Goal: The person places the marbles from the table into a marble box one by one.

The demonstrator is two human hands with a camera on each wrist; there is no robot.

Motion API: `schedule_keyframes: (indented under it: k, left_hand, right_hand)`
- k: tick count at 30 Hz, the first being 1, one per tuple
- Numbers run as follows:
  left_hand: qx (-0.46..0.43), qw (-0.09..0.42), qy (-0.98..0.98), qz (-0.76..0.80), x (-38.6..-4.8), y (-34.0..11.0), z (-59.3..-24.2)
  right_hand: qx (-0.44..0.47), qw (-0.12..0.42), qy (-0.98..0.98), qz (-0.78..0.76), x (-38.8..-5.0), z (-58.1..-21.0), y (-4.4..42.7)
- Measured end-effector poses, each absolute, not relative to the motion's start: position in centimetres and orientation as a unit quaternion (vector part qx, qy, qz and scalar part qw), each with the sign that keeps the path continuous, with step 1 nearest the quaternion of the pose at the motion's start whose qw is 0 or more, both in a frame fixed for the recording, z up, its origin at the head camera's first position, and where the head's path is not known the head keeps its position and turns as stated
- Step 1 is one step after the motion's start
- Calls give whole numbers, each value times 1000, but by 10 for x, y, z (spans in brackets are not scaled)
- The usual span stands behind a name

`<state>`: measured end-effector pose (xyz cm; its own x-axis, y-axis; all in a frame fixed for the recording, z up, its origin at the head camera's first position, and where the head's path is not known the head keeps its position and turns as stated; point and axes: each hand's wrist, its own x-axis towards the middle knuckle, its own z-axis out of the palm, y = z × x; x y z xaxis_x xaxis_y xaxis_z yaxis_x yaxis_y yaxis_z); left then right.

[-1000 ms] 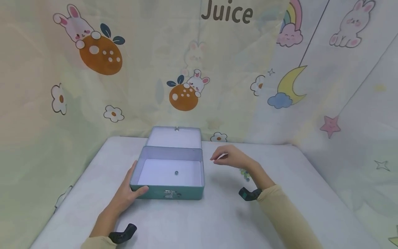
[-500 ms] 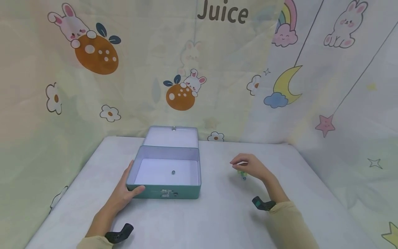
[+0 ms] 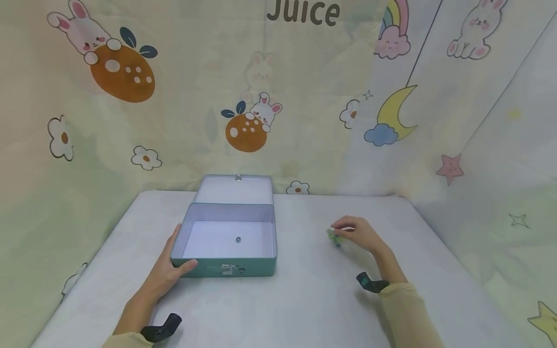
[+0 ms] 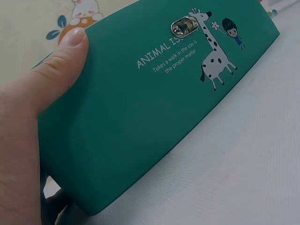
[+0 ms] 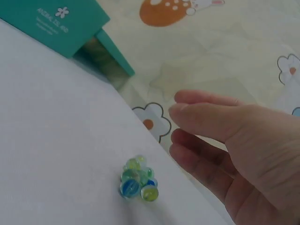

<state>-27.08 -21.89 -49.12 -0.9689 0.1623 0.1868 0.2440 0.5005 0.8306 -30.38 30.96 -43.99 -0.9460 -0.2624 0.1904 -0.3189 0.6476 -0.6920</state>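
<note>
A green metal box (image 3: pixel 224 268) stands with its lid (image 3: pixel 235 188) folded back, and one marble (image 3: pixel 238 239) lies on its pale floor. My left hand (image 3: pixel 163 275) grips the box's left front corner, its thumb over the front wall; the left wrist view shows this thumb (image 4: pixel 70 54) against the green side (image 4: pixel 140 103). My right hand (image 3: pixel 361 235) is just beside a small cluster of marbles (image 3: pixel 334 238) on the table. In the right wrist view the right hand (image 5: pixel 225 145) has its fingers apart, holding nothing, above and right of the glass marbles (image 5: pixel 136 178).
The box and marbles rest on a white-covered table (image 3: pixel 304 299). Behind it hangs a printed cloth (image 3: pixel 313 121) with rabbits, oranges and flowers. A black device (image 3: pixel 163 328) is on the left wrist and another (image 3: pixel 372 282) on the right.
My right hand has moved right, away from the box's side and over to the marbles. My left hand has kept its grip on the box. The head view has shifted slightly.
</note>
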Motion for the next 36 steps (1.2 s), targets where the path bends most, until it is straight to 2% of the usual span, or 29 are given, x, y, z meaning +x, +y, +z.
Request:
schedule_keyframes:
  k: [4,10,22,36]
  left_hand:
    - [-116,44,-866,-484,-269,-225,-488]
    - [-119,46,-863,-489,-265,-235,-486]
    - [-140,48,-842,-519,-263,-234,-487]
    - [-148,35,-845,-513,-271,-221,-486]
  right_hand:
    - [148,36,-908,390,-300,-435,307]
    - [142,42,-918,369,-311,-450,314]
    - [88,-9,-940,330,-309,-450,313]
    - [58,-23,-950,307,-303,-455,326]
